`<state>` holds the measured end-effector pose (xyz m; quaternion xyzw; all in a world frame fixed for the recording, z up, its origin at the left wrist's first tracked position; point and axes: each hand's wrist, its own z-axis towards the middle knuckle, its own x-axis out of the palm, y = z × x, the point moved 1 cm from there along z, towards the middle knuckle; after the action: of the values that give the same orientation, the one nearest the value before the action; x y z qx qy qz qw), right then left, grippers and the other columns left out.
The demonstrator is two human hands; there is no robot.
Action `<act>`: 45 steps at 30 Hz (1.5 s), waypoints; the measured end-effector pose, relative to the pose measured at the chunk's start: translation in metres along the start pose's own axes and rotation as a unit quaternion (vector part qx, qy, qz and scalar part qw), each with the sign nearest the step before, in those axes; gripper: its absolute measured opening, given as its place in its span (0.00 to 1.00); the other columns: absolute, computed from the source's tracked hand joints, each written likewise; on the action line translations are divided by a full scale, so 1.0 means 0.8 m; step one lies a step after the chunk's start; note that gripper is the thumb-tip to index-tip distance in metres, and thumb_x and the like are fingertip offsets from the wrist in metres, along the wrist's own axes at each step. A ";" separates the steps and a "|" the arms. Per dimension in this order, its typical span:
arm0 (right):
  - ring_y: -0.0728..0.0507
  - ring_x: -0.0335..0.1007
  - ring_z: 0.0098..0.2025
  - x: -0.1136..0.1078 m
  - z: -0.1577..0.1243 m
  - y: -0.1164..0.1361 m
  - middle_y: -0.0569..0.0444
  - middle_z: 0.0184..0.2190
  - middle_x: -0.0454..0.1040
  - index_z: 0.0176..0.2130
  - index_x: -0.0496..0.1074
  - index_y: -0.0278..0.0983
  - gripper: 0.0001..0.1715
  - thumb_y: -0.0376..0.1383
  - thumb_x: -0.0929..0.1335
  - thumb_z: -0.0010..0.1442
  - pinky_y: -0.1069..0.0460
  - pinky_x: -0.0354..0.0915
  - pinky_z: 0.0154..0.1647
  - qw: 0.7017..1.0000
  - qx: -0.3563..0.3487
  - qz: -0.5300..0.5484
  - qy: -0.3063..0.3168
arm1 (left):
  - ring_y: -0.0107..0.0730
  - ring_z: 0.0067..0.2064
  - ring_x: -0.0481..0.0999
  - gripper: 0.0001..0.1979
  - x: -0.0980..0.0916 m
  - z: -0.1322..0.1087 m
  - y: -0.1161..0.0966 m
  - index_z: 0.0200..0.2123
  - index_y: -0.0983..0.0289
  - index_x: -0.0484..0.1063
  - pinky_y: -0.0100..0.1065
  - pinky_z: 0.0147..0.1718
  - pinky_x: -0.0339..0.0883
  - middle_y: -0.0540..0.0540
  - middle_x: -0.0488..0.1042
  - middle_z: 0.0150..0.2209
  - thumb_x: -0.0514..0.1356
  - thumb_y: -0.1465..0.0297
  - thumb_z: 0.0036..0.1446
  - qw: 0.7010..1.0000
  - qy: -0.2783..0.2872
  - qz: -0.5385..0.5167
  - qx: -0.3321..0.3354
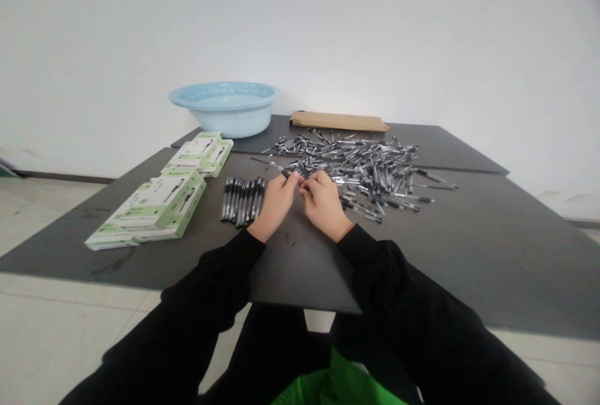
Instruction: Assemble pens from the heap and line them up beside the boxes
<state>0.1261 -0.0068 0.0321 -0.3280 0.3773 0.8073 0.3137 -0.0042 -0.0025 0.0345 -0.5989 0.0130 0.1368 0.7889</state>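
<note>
Both hands meet over the dark table, fingertips nearly touching. My left hand (277,203) pinches a pen (284,172), which points up and to the left. Close beside it, my right hand (327,205) has its fingers closed at a small dark piece that looks like a pen or cap; its full shape is hidden. Left of my left hand lies a neat row of capped black pens (242,200), side by side. A large loose pile of clear and black pens (360,164) spreads behind and to the right of my right hand.
Green and white pen boxes (154,202) are stacked on the left of the dark table (492,249). A light blue basin (229,108) stands at the back left. Behind the pile lies a flat brown cardboard piece (338,121), near the white wall.
</note>
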 end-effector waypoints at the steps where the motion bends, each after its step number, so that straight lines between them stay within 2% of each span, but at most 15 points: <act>1: 0.40 0.65 0.47 -0.003 0.001 -0.001 0.47 0.43 0.70 0.39 0.74 0.36 0.10 0.34 0.62 0.65 0.47 0.58 0.46 1.000 -0.006 -0.003 0.003 | 0.29 0.24 0.68 0.17 0.000 0.001 0.002 0.29 0.64 0.74 0.30 0.27 0.61 0.49 0.69 0.20 0.54 0.60 0.62 1.000 -0.008 -0.007 -0.001; 4: 0.39 0.65 0.47 -0.016 0.008 -0.011 0.48 0.42 0.72 0.37 0.75 0.37 0.12 0.37 0.64 0.66 0.46 0.57 0.48 1.000 0.001 -0.028 -0.005 | 0.30 0.28 0.70 0.19 -0.004 0.007 0.007 0.26 0.64 0.71 0.31 0.29 0.63 0.53 0.74 0.26 0.51 0.60 0.64 0.998 -0.067 -0.020 -0.003; 6: 0.39 0.65 0.47 -0.025 0.011 -0.023 0.47 0.42 0.73 0.35 0.76 0.37 0.11 0.38 0.64 0.65 0.46 0.57 0.48 0.998 0.034 -0.053 -0.010 | 0.30 0.30 0.72 0.20 -0.010 0.009 0.007 0.25 0.63 0.69 0.31 0.31 0.64 0.54 0.76 0.28 0.50 0.60 0.65 0.993 -0.116 -0.021 -0.004; 8: 0.38 0.65 0.47 -0.028 0.013 -0.034 0.47 0.41 0.73 0.35 0.77 0.37 0.10 0.36 0.65 0.63 0.45 0.57 0.48 0.995 0.065 -0.076 0.003 | 0.30 0.30 0.72 0.20 -0.013 0.009 0.005 0.24 0.63 0.68 0.31 0.32 0.64 0.55 0.76 0.29 0.49 0.61 0.65 0.990 -0.137 -0.023 0.001; 11: 0.36 0.64 0.48 -0.022 0.011 -0.044 0.47 0.42 0.73 0.35 0.79 0.39 0.10 0.36 0.66 0.61 0.43 0.57 0.49 0.990 0.078 -0.109 0.045 | 0.29 0.28 0.72 0.20 -0.013 0.007 0.000 0.23 0.63 0.66 0.31 0.32 0.65 0.52 0.73 0.25 0.49 0.61 0.65 0.994 -0.103 -0.035 0.024; 13: 0.35 0.63 0.50 -0.016 0.008 -0.045 0.46 0.43 0.73 0.34 0.80 0.38 0.09 0.37 0.68 0.60 0.42 0.57 0.50 0.986 0.074 -0.132 0.068 | 0.27 0.25 0.71 0.19 -0.010 0.005 -0.002 0.23 0.62 0.64 0.31 0.30 0.65 0.49 0.68 0.21 0.51 0.61 0.64 0.995 -0.073 -0.066 0.033; 16: 0.35 0.63 0.51 -0.010 0.005 -0.045 0.45 0.43 0.72 0.33 0.80 0.38 0.09 0.39 0.69 0.59 0.41 0.57 0.51 0.981 0.071 -0.158 0.085 | 0.24 0.19 0.65 0.16 -0.007 0.005 -0.004 0.23 0.61 0.61 0.30 0.23 0.61 0.44 0.57 0.17 0.53 0.63 0.63 0.991 -0.051 -0.127 0.009; 18: 0.35 0.62 0.51 -0.009 0.005 -0.045 0.44 0.44 0.72 0.34 0.80 0.38 0.09 0.38 0.69 0.59 0.42 0.57 0.51 0.979 0.067 -0.171 0.092 | 0.22 0.16 0.59 0.15 -0.006 0.005 -0.006 0.23 0.61 0.60 0.28 0.18 0.56 0.42 0.54 0.16 0.53 0.63 0.62 0.987 -0.044 -0.151 -0.014; 21: 0.35 0.62 0.52 -0.007 0.005 -0.045 0.43 0.45 0.71 0.35 0.80 0.37 0.09 0.37 0.69 0.59 0.42 0.57 0.51 0.976 0.057 -0.186 0.101 | 0.20 0.15 0.54 0.15 -0.007 0.003 -0.010 0.23 0.61 0.59 0.27 0.16 0.51 0.42 0.53 0.16 0.54 0.64 0.61 0.989 -0.031 -0.144 -0.023; 27: 0.33 0.62 0.51 0.001 0.003 -0.040 0.39 0.47 0.71 0.38 0.79 0.33 0.13 0.34 0.65 0.62 0.41 0.58 0.48 0.969 0.032 -0.213 0.123 | 0.23 0.18 0.57 0.15 -0.007 -0.003 -0.007 0.23 0.61 0.60 0.29 0.18 0.51 0.44 0.55 0.17 0.52 0.64 0.62 0.998 -0.009 -0.050 0.036; 31: 0.32 0.61 0.50 0.006 0.000 -0.034 0.37 0.48 0.70 0.39 0.78 0.32 0.13 0.31 0.64 0.61 0.40 0.56 0.48 0.967 0.021 -0.230 0.107 | 0.26 0.21 0.59 0.16 -0.007 -0.005 -0.006 0.23 0.61 0.60 0.30 0.21 0.53 0.46 0.58 0.19 0.52 0.63 0.63 0.997 -0.006 0.006 0.070; 35: 0.34 0.61 0.51 -0.005 0.003 -0.030 0.39 0.49 0.69 0.39 0.77 0.33 0.12 0.32 0.64 0.63 0.42 0.54 0.46 0.976 0.013 -0.200 0.082 | 0.28 0.23 0.60 0.14 -0.011 -0.009 -0.015 0.25 0.61 0.62 0.30 0.25 0.54 0.46 0.59 0.19 0.52 0.64 0.64 0.993 -0.003 0.070 0.092; 41: 0.37 0.60 0.49 -0.035 0.012 -0.028 0.44 0.49 0.70 0.38 0.75 0.37 0.11 0.35 0.63 0.66 0.43 0.50 0.45 0.990 0.023 -0.140 -0.015 | 0.28 0.25 0.63 0.08 -0.020 -0.001 -0.022 0.28 0.61 0.64 0.30 0.28 0.54 0.46 0.62 0.22 0.54 0.69 0.61 0.982 -0.091 0.144 0.083; 43: 0.37 0.60 0.49 -0.037 0.012 -0.027 0.45 0.49 0.70 0.39 0.75 0.37 0.11 0.34 0.63 0.66 0.44 0.50 0.45 0.989 0.009 -0.142 -0.028 | 0.28 0.25 0.65 0.05 -0.019 0.003 -0.020 0.33 0.62 0.68 0.29 0.28 0.55 0.46 0.66 0.23 0.56 0.68 0.60 0.983 -0.077 0.151 0.069; 45: 0.37 0.60 0.50 -0.035 0.012 -0.027 0.44 0.49 0.70 0.40 0.74 0.36 0.11 0.34 0.63 0.67 0.44 0.50 0.46 0.989 -0.014 -0.145 -0.026 | 0.29 0.27 0.68 0.08 -0.017 0.006 -0.015 0.35 0.63 0.70 0.29 0.29 0.58 0.48 0.70 0.26 0.57 0.64 0.60 0.987 -0.040 0.147 0.060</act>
<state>0.1563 0.0049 0.0496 -0.3624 0.3060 0.7665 0.4330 -0.0148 -0.0040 0.0499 -0.5365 0.0778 0.2738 0.7944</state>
